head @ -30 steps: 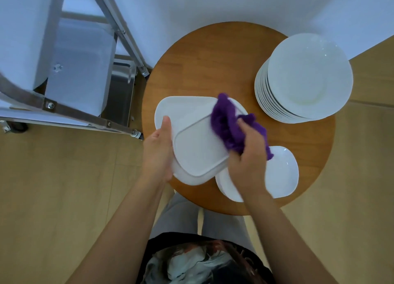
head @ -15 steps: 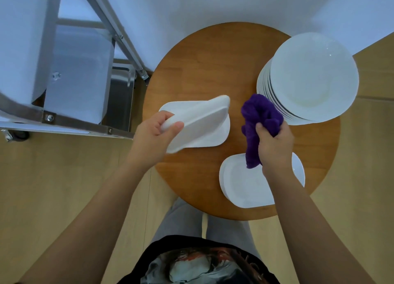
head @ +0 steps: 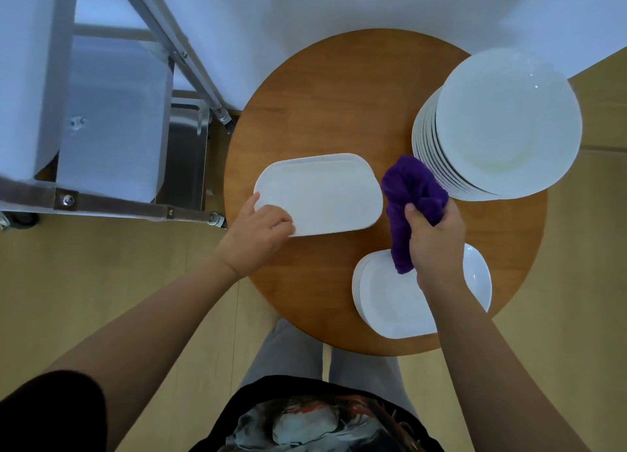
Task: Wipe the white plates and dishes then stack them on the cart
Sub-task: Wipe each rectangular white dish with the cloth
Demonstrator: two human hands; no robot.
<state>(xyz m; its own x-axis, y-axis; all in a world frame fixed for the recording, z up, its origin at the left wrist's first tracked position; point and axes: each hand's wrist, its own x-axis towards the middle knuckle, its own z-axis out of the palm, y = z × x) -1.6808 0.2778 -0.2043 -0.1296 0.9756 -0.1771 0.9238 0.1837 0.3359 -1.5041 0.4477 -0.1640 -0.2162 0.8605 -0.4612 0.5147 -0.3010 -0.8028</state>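
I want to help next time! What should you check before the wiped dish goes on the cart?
1. Left hand grips the rectangular dish at its near corner: ok.
2. Right hand holds the purple cloth clear of that dish: ok.
3. Dish fully wiped: cannot tell.
4. Dish lifted off the round table: cannot tell.
5. Free spot on the cart: cannot tell, its shelves are blurred.
6. Stack of round plates and pile of rectangular dishes out of the way: ok.

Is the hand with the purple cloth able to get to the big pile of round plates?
Probably yes. The right hand holding the purple cloth is right beside the pile of round plates, with nothing between them. The cloth fills its fingers, though, so lifting a plate would be awkward.
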